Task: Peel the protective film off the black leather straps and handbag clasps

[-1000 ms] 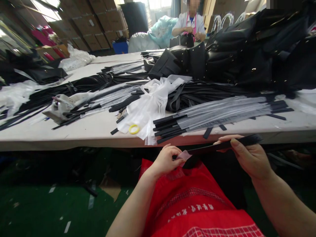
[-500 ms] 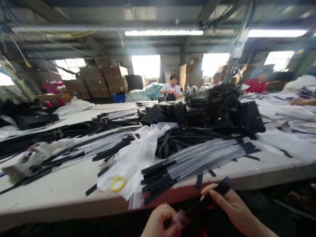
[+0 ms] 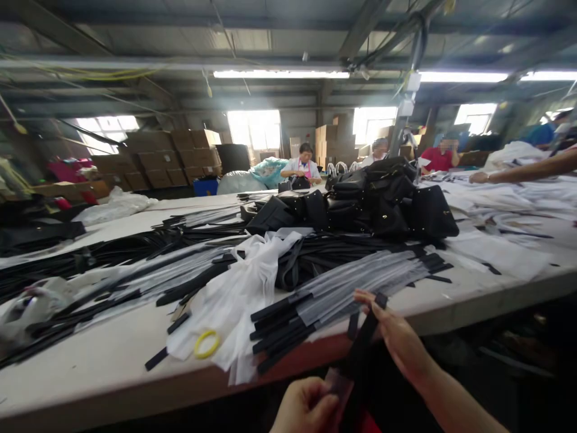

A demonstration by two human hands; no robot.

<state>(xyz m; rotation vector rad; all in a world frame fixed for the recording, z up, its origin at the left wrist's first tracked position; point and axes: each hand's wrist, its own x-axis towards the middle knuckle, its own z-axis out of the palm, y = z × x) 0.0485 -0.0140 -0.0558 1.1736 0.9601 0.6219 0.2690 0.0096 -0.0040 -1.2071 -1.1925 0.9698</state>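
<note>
Low in the head view, a black strap [image 3: 360, 349] slants across in front of the table edge. My right hand [image 3: 401, 343] grips it near its upper end, thumb on top and fingers behind. Closer to me, my left hand [image 3: 306, 406] pinches a clear plastic sleeve [image 3: 341, 385] at the strap's lower part. Just beyond the hands lies a stack of black straps [image 3: 274, 337], their middles wrapped in clear plastic. To its left are a white cloth-like sheet [image 3: 220, 307] and a yellow ring [image 3: 207, 344].
Black bags [image 3: 351, 207] are heaped mid-table, with loose black straps [image 3: 324, 252] before them. More straps [image 3: 112, 246] spread left, near a plastic bag [image 3: 45, 300]. A co-worker's arm [image 3: 532, 168] reaches over white sheets at right. Other people sit across the table [image 3: 81, 373].
My right hand has risen and moved slightly left with the strap's end, over the table edge. The strap now stands steeper. My left hand has shifted slightly right and down. The view has turned right.
</note>
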